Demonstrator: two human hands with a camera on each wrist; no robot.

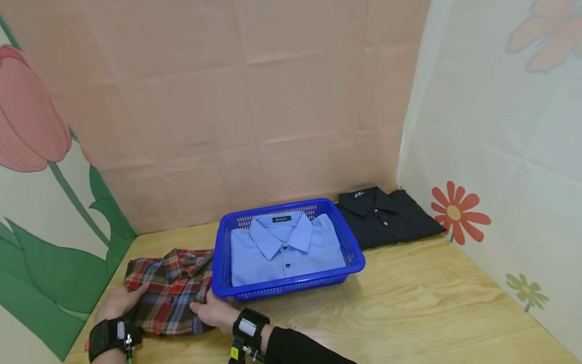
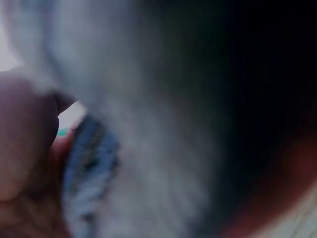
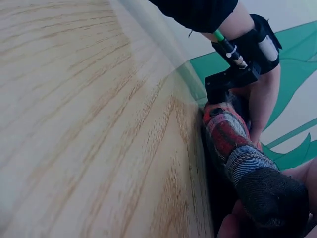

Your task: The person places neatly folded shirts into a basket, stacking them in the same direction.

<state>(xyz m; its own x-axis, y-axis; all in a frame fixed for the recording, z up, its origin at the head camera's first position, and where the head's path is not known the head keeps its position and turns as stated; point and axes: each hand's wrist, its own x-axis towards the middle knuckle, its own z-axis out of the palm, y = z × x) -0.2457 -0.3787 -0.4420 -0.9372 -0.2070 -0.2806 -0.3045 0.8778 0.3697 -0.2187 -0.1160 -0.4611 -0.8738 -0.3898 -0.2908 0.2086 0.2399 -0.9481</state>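
Note:
A folded red, grey and blue plaid shirt (image 1: 168,303) lies at the left of the table, collar toward the back wall. My left hand (image 1: 115,303) grips its left side, thumb on top. At the opposite side my right hand (image 1: 217,312) pinches the shirt's edge, close beside the basket's front left corner. In the right wrist view the thick folded edge of the plaid shirt (image 3: 247,161) sits between thumb and fingers, low over the wood. Blurred cloth (image 2: 148,124) fills most of the left wrist view, with part of a hand at its left edge.
A blue plastic basket (image 1: 291,279) stands mid-table, holding a folded light blue shirt (image 1: 263,265). Behind it to the right, a folded black shirt (image 1: 391,222) lies against the wall. The wooden table (image 1: 409,303) meets a brown back wall (image 1: 273,101) and flower-printed side walls.

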